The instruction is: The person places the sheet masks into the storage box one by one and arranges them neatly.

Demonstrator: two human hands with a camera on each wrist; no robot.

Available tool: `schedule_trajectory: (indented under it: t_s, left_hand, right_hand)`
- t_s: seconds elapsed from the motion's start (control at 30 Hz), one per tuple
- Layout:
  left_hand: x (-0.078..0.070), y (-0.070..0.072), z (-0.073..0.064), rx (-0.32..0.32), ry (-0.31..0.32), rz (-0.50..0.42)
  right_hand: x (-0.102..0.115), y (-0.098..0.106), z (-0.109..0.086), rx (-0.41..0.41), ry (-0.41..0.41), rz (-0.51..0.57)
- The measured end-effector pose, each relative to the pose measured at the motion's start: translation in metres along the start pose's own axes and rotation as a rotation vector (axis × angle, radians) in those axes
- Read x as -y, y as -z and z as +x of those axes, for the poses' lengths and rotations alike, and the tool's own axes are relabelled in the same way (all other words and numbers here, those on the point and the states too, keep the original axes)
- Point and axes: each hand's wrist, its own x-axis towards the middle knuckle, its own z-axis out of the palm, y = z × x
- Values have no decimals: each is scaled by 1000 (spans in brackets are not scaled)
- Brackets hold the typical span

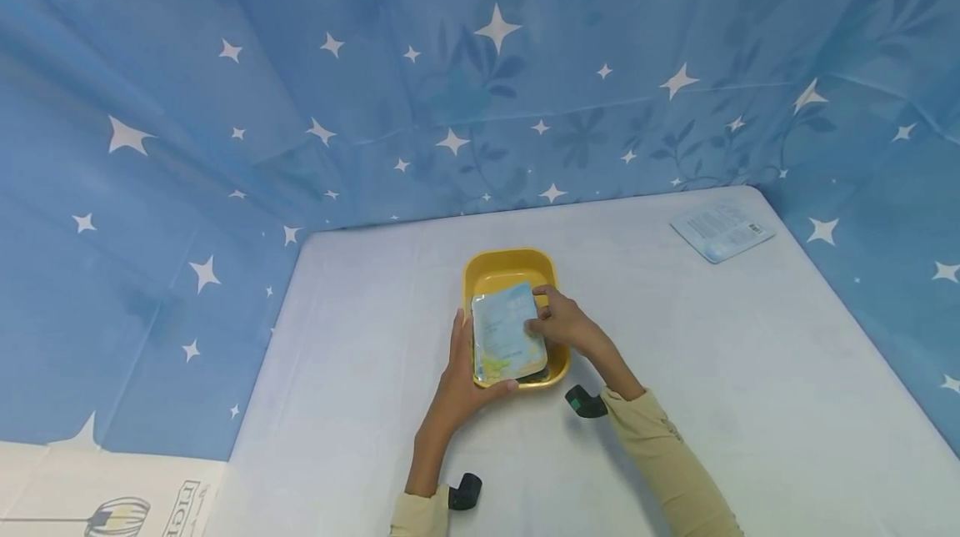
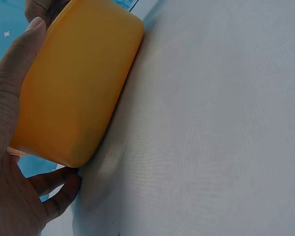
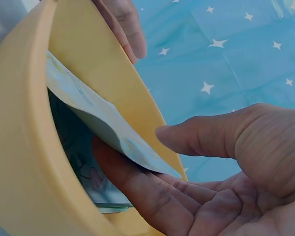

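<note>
A yellow plastic basin (image 1: 510,258) stands on the white-covered table. My left hand (image 1: 459,391) holds its near left corner, fingers along the side and thumb by the near rim; the left wrist view shows the basin's outer wall (image 2: 83,73) against this hand (image 2: 14,162). A flat light-blue packet (image 1: 506,333) with yellow print lies tilted in the basin. My right hand (image 1: 566,320) has its fingers under the packet's right edge. In the right wrist view its thumb stands apart above the packet (image 3: 103,110). Beneath it lie darker flat packets (image 3: 86,167), partly hidden.
Another light-blue flat packet (image 1: 722,230) with a barcode lies at the table's far right corner. A blue cloth with white stars (image 1: 450,87) hangs behind and at the sides. At the lower left is a pale printed sheet (image 1: 45,491).
</note>
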Motion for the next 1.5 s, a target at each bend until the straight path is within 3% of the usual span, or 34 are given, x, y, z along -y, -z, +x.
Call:
schedule_trajectory:
  t_s: [0.33,0.77,1.07,1.3,1.5]
  left_hand:
    - [1,-1,0,4,9,2]
    - [-1,0,0,3,13,-4]
    - [-2,0,0,2,33,3]
    - [-1,0,1,2,50,-2]
    - [0,-1,0,-2,44,-2]
  right_hand:
    - [0,2,1,-3,7,-89]
    - [9,-5,-11,-37,65,-368]
    - [18,-6,-21,-67,48,-425]
    - [18,-8,-20,-8,67,-459]
    - [19,-12,-21,3,36,-513]
